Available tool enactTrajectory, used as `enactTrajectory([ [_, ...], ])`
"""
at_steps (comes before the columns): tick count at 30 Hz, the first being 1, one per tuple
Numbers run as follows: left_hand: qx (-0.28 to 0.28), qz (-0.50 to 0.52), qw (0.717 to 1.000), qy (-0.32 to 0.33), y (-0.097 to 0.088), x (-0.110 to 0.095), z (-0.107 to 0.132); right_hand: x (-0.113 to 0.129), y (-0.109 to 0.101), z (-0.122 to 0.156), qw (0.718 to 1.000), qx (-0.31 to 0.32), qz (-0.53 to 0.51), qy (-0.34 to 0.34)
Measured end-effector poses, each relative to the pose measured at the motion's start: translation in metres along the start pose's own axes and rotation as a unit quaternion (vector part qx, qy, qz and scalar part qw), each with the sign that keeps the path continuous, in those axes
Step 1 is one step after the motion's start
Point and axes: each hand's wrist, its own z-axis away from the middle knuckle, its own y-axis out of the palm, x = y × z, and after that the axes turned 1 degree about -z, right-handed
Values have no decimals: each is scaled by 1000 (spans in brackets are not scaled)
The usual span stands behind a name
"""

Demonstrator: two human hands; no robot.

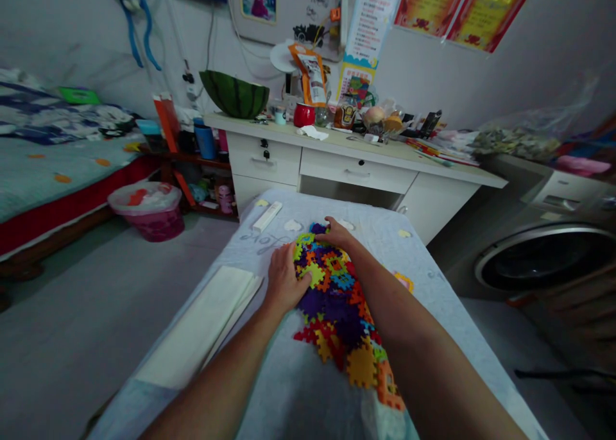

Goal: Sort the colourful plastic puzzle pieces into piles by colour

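Observation:
A heap of colourful interlocking plastic puzzle pieces [337,299] lies on the cloth-covered table in front of me. Purple, red, orange, yellow and blue notched squares show in it. My left hand [285,278] rests against the heap's left side, thumb apart from the fingers and touching a yellow-green piece [314,274]. At the far end, my right hand [335,235] reaches over the heap with its fingers apart, touching the pieces there. My right forearm covers part of the heap's right side. Nearest me lie an orange-yellow piece [362,365] and an orange frame-like piece [389,386].
A folded white cloth or sheet [202,328] lies along the table's left side. Beyond it sits a slim white box-like object [267,217]. A white desk [359,170] with a watermelon half [235,95] stands ahead, a washing machine [543,235] right, a pink tub [149,215] left.

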Motion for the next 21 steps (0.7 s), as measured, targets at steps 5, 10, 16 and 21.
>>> enactTrajectory([
  [5, 9, 21, 1000, 6, 0, 4, -1, 12, -14, 27, 990, 96, -70, -76],
  [10, 14, 65, 997, -31, 1, 4, 0, 38, -40, 71, 957, 210, -101, -171],
  [16, -16, 57, 997, -47, -4, 0, 2, 48, -51, 75, 955, 187, -165, -160],
  [21, -37, 79, 996, -33, -6, 4, 1, 41, -25, 33, 996, 17, -38, -81],
])
